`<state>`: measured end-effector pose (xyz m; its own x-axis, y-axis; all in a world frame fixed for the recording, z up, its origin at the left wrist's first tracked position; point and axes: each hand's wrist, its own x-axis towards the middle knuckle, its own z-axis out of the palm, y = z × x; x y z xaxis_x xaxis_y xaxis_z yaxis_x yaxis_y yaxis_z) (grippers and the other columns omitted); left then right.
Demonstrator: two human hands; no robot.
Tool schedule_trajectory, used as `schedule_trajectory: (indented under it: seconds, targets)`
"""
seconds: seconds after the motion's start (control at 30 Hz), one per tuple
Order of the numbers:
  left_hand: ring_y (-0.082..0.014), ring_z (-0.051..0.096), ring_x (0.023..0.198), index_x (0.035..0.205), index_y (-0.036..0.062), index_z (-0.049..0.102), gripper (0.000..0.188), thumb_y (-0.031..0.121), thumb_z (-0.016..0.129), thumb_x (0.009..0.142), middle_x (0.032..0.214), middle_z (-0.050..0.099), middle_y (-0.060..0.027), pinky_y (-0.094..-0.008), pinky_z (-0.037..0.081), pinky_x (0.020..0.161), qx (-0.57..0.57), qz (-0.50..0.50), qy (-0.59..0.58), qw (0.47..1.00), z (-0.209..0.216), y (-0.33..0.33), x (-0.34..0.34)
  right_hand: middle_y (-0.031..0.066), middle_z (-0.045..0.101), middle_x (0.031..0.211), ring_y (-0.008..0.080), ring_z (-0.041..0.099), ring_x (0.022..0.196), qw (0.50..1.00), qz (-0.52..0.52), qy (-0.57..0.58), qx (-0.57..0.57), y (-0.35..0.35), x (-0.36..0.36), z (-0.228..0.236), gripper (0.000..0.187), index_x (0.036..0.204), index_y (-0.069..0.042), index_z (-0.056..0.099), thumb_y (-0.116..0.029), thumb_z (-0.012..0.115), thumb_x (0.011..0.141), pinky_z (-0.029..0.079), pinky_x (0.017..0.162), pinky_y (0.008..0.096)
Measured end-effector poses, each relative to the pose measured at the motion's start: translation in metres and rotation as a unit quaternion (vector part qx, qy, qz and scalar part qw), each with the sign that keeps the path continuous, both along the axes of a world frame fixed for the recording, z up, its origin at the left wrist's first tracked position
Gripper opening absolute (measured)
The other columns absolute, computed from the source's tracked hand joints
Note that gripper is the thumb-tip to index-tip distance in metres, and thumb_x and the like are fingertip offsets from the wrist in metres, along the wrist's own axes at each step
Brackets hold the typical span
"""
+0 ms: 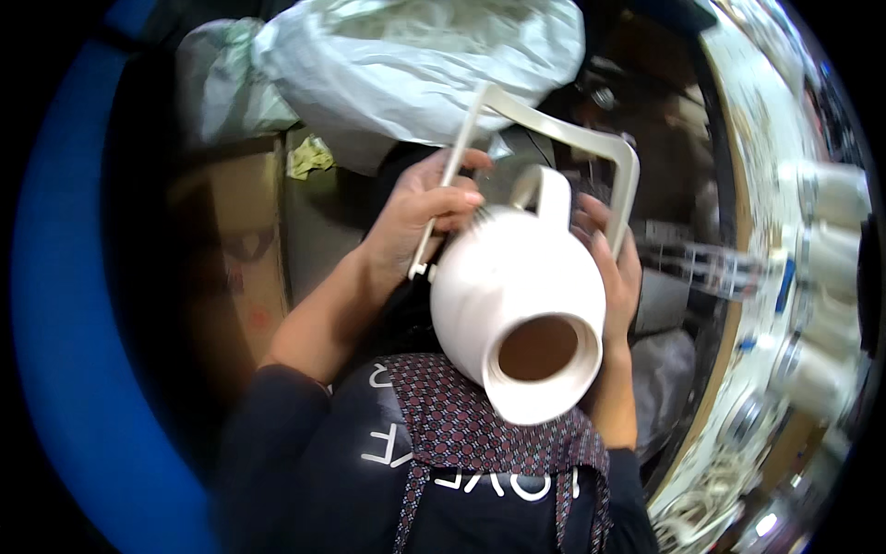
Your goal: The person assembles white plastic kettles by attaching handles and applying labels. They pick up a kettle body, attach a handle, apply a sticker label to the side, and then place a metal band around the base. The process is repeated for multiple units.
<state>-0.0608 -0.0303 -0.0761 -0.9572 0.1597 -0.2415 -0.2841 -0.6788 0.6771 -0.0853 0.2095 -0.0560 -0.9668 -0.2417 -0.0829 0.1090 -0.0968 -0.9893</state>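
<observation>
White jug (517,277) between hands, mouth twd apron (443,406); L hand (425,208) curled nearly closed on handle (561,131) left of jug, R hand (623,286) part-open vs jug's right side, prob to steady it

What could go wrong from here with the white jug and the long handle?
The left end of the long handle sits beside the jug; I can't tell whether it is fastened, so it might come off if the left hand pulls. The jug looks smooth and round, so it could slip if the right hand at its side doesn't support it.
</observation>
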Motion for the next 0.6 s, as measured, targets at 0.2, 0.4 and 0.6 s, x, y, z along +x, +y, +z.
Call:
schedule_trajectory:
  seconds: [0.2, 0.4, 0.6]
  targets:
    - [-0.0033, 0.046, 0.058, 0.125, -0.0037, 0.052, 0.048, 0.013, 0.066, 0.082, 0.065, 0.049, 0.0047, -0.0165, 0.036, 0.055, -0.054, 0.009, 0.025, 0.998, 0.008, 0.019, 0.001, 0.0246, 0.038, 0.147, 0.0352, 0.033, 0.14, 0.959, -0.013, 0.252, 0.127, -0.004, 0.035, 0.035, 0.083, 0.136, -0.001, 0.045, -0.071, 0.033, 0.092, 0.024, 0.115, 0.0477]
    - [-0.0039, 0.049, 0.069, 0.122, -0.0024, 0.056, 0.041, 0.014, 0.066, 0.086, 0.078, 0.055, 0.0023, -0.0185, 0.039, 0.063, -0.073, 0.078, -0.006, 0.994, 0.006, 0.025, 0.028, 0.0218, 0.063, 0.118, 0.0415, 0.059, 0.112, 0.889, 0.157, 0.365, 0.228, 0.003, 0.061, 0.065, 0.076, 0.119, -0.008, 0.054, -0.074, 0.031, 0.09, 0.037, 0.104, 0.0563]
    - [-0.0046, 0.047, 0.069, 0.098, 0.0054, 0.057, 0.02, 0.025, 0.055, 0.096, 0.077, 0.055, 0.0024, -0.0197, 0.037, 0.062, -0.234, 0.038, 0.113, 0.965, 0.002, 0.029, 0.019, 0.0225, 0.063, 0.119, 0.0426, 0.059, 0.112, 0.878, 0.179, 0.401, 0.189, 0.003, 0.066, 0.061, 0.057, 0.116, -0.003, 0.057, -0.053, 0.044, 0.093, 0.04, 0.1, 0.0554]
